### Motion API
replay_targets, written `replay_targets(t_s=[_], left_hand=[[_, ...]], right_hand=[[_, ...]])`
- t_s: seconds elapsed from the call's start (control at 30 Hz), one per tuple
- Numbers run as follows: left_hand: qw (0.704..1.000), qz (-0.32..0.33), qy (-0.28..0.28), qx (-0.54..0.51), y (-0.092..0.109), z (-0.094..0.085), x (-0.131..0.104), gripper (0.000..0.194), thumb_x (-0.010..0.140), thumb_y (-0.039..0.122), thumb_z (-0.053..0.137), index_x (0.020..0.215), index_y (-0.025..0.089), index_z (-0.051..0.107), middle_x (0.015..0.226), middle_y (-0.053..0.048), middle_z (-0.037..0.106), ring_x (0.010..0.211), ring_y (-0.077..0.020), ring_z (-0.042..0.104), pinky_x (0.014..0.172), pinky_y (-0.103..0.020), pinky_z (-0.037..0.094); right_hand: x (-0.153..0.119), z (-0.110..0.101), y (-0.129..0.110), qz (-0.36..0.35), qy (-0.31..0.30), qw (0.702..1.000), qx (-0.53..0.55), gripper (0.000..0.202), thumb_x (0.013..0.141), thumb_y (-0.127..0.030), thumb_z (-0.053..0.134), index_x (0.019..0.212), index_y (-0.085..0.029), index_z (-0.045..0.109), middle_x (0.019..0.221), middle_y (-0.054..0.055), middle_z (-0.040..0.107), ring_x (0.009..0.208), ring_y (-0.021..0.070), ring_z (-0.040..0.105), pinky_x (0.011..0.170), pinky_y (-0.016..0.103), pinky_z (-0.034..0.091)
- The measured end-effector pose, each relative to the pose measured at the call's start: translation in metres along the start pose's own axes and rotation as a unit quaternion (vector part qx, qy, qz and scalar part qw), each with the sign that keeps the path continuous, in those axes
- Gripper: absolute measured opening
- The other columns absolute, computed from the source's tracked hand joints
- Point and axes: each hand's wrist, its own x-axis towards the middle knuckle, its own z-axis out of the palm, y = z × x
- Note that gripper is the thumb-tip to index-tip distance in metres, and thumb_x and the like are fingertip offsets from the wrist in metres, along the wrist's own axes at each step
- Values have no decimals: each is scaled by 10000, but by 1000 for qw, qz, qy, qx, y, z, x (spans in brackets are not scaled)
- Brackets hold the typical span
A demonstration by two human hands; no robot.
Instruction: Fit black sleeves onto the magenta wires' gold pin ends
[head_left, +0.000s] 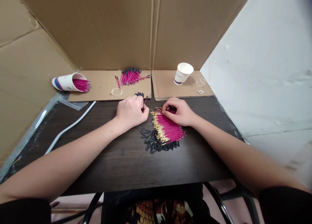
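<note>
My left hand (131,110) is closed around a bunch of thin pink wires; their black sleeved ends (139,94) poke out above the knuckles, and one pink wire (145,99) slants up beside the thumb. On the table to its right lies a dense pile of pink wires (170,128) with gold pin tips at their left ends. Over the upper part of that pile, my right hand (179,112) has thumb and fingers pinched together; what is between them is too small to make out. Loose black sleeves (153,142) lie scattered below and partly under the pile.
Behind, on a cardboard strip (102,87), lie a heap of black-ended pink wires (130,77) and a white rubber band (116,92). A tipped paper cup (67,82) holds more wires. An upright paper cup (183,73) stands near other bands (200,82). Cardboard walls (109,29) rise behind.
</note>
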Motion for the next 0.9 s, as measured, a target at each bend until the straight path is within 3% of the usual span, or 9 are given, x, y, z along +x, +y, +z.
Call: replay_targets(t_s=[0.13, 0.23, 0.43, 0.67, 0.9], left_hand=[[993, 91, -3, -74, 1, 0, 0, 148, 1004, 222, 653, 894, 162, 731, 895, -93, 711, 823, -221, 623, 703, -341, 492], [985, 125, -11, -115, 0, 2, 1, 184, 1070, 249, 643, 1022, 173, 804, 1007, -108, 722, 945, -250, 617, 774, -369, 538], [975, 142, -37, -165, -5, 7, 3, 205, 1085, 235, 650, 1055, 179, 844, 1106, -130, 706, 1039, -275, 559, 924, -452, 550], [972, 152, -68, -166, -5, 9, 4, 211, 1084, 233, 642, 1032, 180, 840, 1109, -125, 705, 1025, -273, 560, 960, -479, 544], [988, 126, -47, -73, 0, 3, 2, 266, 1066, 276, 619, 979, 140, 830, 1027, -148, 680, 1006, -308, 550, 898, -490, 533]], right_hand=[[1, -2, -1, -5, -12, 1000, 5, 48, 901, -238, 713, 854, -230, 712, 838, 21, 681, 836, 210, 616, 844, 397, 480], [1, -2, -1, -7, -12, 1000, -3, 45, 904, -245, 713, 860, -235, 708, 836, 18, 683, 837, 212, 614, 848, 400, 480], [0, -1, 0, -18, -13, 1000, -12, 43, 907, -232, 704, 864, -228, 711, 837, 21, 688, 838, 215, 620, 864, 406, 481], [1, -1, -1, -15, -13, 1000, -14, 37, 897, -223, 698, 864, -230, 712, 839, 22, 696, 845, 219, 625, 866, 401, 482], [0, -1, -2, -17, -14, 1000, -19, 47, 904, -220, 693, 859, -224, 706, 834, 23, 694, 841, 216, 622, 870, 399, 480]])
